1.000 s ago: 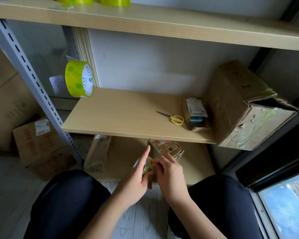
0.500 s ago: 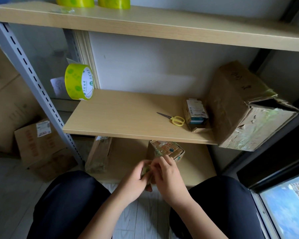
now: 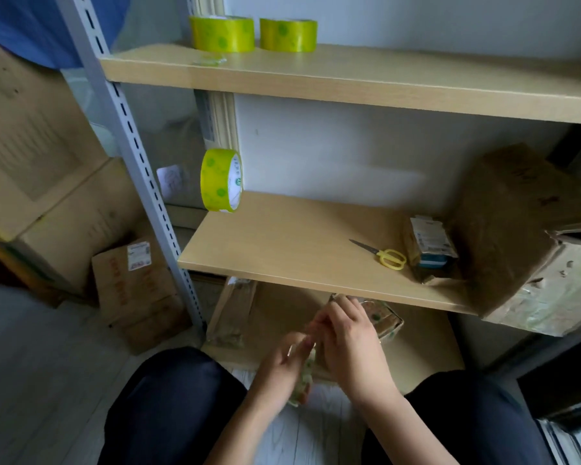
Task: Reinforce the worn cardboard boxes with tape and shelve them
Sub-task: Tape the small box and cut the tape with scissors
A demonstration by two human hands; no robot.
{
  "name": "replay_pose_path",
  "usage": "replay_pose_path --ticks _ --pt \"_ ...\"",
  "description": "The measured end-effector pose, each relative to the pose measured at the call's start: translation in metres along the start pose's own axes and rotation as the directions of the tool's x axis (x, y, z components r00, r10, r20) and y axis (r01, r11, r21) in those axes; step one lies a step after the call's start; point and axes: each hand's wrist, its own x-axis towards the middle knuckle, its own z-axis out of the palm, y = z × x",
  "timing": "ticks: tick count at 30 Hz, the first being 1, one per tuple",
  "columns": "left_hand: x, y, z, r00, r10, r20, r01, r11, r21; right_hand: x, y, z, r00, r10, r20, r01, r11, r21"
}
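Observation:
Low in the view, my left hand (image 3: 284, 364) and my right hand (image 3: 351, 340) meet over a crumpled strip of yellow-green tape (image 3: 304, 377), and both pinch it. The strip hangs down between them. Just behind my right hand a small taped cardboard box (image 3: 384, 318) sits on the bottom shelf, partly hidden by the hand. A yellow-green tape roll (image 3: 220, 180) stands on edge at the left end of the middle shelf (image 3: 282, 250). Yellow-handled scissors (image 3: 383, 255) lie on that shelf, to the right.
A large worn box (image 3: 530, 236) overhangs the middle shelf's right end, with a small labelled box (image 3: 428, 245) beside it. Two tape rolls (image 3: 254, 33) stand on the top shelf. A flat box (image 3: 232, 312) leans on the bottom shelf. Stacked cartons (image 3: 135, 290) sit left of the grey upright.
The view has tilted up and shifted right in the frame. My left forefinger, pointing up before, has come down onto the tape, and a strip now hangs between my hands.

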Motion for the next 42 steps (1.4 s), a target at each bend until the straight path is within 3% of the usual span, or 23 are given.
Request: replay_pose_path --ticks 3,6,12,18,25,28,32,35,38,40,42 --pt "0.012 0.005 -0.015 0.995 -0.006 -0.103 0.004 1.000 -0.015 0.042 0.004 0.015 0.997 0.059 0.050 -0.061 0.998 0.027" --pt "0.043 0.011 -0.036 0.977 -0.134 -0.164 0.119 0.988 -0.103 0.091 0.011 0.039 0.985 0.102 0.138 -0.112 0.991 0.066" --pt "0.103 0.010 -0.076 0.934 -0.333 -0.130 0.307 0.934 -0.181 0.158 0.019 0.113 0.931 0.161 0.327 -0.174 0.985 0.009" --pt "0.142 -0.008 -0.094 0.906 -0.411 -0.098 0.385 0.899 -0.209 0.185 0.032 0.154 0.842 0.297 0.450 -0.310 0.950 -0.046" --pt "0.157 -0.012 -0.101 0.910 -0.413 -0.044 0.389 0.884 -0.260 0.186 0.042 0.155 0.823 0.384 0.417 -0.337 0.923 -0.185" --pt "0.158 -0.012 -0.097 0.932 -0.341 -0.125 0.318 0.932 -0.177 0.176 0.044 0.145 0.829 0.317 0.460 -0.242 0.946 -0.216" --pt "0.155 -0.016 -0.088 0.911 -0.218 -0.351 0.233 0.972 0.003 0.140 0.051 0.121 0.916 0.223 0.335 -0.172 0.969 -0.175" --pt "0.146 -0.013 -0.079 0.915 -0.173 -0.364 0.185 0.983 -0.002 0.123 0.058 0.108 0.947 -0.032 0.320 0.112 0.966 -0.234" --pt "0.139 -0.014 -0.077 0.931 -0.053 -0.361 0.108 0.985 0.133 0.114 0.043 0.118 0.857 -0.285 0.428 0.396 0.897 -0.195" --pt "0.133 -0.011 -0.078 0.923 0.012 -0.384 0.069 0.978 0.196 0.109 0.035 0.135 0.812 -0.249 0.528 0.381 0.911 -0.156" --pt "0.129 -0.007 -0.080 0.922 0.050 -0.384 0.034 0.977 0.210 0.110 0.033 0.151 0.823 -0.136 0.551 0.275 0.945 -0.177"
